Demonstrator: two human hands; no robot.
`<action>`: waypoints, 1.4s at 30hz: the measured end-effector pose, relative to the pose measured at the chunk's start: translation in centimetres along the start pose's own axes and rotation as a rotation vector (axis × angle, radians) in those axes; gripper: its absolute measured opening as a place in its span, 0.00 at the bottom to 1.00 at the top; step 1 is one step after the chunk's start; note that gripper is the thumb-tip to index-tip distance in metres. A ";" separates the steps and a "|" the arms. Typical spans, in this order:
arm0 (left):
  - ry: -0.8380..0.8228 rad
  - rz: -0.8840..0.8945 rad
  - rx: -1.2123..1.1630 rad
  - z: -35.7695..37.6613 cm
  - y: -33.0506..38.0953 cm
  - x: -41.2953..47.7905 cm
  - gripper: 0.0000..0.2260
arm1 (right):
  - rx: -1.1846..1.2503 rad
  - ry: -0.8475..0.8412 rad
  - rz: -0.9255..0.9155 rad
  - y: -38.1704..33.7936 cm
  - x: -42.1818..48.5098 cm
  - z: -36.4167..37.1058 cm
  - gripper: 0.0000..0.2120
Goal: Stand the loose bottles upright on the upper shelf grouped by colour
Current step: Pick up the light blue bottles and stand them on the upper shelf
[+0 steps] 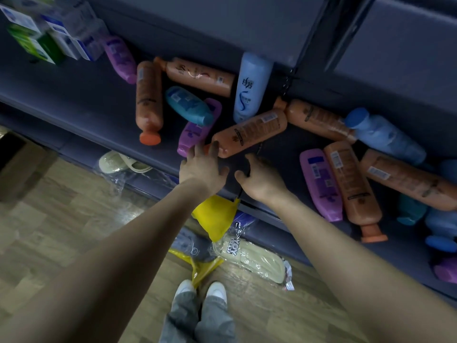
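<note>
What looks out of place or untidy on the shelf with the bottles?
Almost every bottle on the upper shelf lies on its side, colours mixed: an orange bottle by the left hand, a teal bottle lying across a purple bottle. Only the light blue bottle seems upright.

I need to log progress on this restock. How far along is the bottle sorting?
Barely begun. Done: only the pale blue bottle looks possibly upright. In hand: the left hand touches an orange bottle without a grip on it; the right hand is empty. Left: the orange, purple bottle and teal bottle lie mixed on the shelf.
</note>
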State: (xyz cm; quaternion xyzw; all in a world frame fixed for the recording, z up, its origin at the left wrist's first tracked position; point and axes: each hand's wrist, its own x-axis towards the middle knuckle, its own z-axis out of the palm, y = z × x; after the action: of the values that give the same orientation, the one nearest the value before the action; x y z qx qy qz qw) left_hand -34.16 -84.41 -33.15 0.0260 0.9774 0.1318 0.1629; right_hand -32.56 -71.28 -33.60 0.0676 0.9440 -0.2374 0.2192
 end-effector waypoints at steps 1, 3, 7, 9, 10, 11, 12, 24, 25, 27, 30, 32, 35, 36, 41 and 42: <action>0.001 0.000 -0.002 0.2 -0.1 0.2 0.30 | -0.011 0.013 0.001 0.1 0.2 0.3 0.26; -0.001 0.002 -0.003 0.5 -0.4 0.5 0.31 | -0.024 0.042 0.014 0.2 0.5 0.8 0.25; 0.002 0.012 -0.033 0.8 -0.7 1.6 0.31 | 0.005 0.102 0.022 0.1 0.6 1.7 0.24; 0.014 0.023 -0.037 0.9 -0.6 2.3 0.29 | 0.002 0.123 0.021 0.0 0.7 2.1 0.24; 0.016 0.024 -0.035 0.9 -0.5 2.7 0.29 | -0.001 0.139 0.016 0.0 0.8 2.4 0.24; 0.015 0.020 -0.029 0.9 -0.4 3.0 0.28 | 0.004 0.159 0.010 -0.1 0.8 2.5 0.23; 0.014 0.012 -0.018 0.9 -0.4 3.3 0.27 | 0.018 0.180 0.005 -0.3 0.8 2.5 0.22; -0.062 0.079 -0.072 2.1 0.0 2.8 0.25 | 0.836 0.308 0.287 -1.4 1.4 3.0 0.13; -0.067 0.089 -0.110 2.2 0.1 2.5 0.25 | 0.953 0.325 0.321 -1.4 1.6 2.9 0.13; -0.068 0.118 -0.141 2.5 0.2 2.0 0.25 | 1.131 0.324 0.360 -1.1 1.7 2.3 0.12; -0.067 0.169 -0.144 3.1 0.8 1.6 0.24 | 1.202 0.303 0.424 0.4 1.8 1.6 0.22; -0.077 0.193 -0.165 3.6 1.6 1.1 0.24 | 1.174 0.293 0.471 1.0 2.0 1.5 0.30; -0.080 0.211 -0.168 4.5 3.0 0.4 0.24 | 0.988 0.295 0.542 1.4 2.5 1.5 0.39; -0.080 0.203 -0.174 4.7 3.3 0.3 0.24 | 0.930 0.301 0.543 1.6 2.7 1.4 0.41; -0.109 0.192 -0.166 5.1 4.8 -0.6 0.21 | 0.833 0.316 0.558 2.4 2.8 0.5 0.41; -0.140 0.201 -0.172 5.0 5.2 -0.9 0.20 | 0.793 0.325 0.555 2.6 2.6 0.2 0.41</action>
State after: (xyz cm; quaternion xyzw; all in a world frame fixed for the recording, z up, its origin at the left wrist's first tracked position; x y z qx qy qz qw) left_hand -31.63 -78.20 -36.06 0.1188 0.9412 0.2286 0.2185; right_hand -34.17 -69.07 -36.00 0.4300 0.7496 -0.4965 0.0817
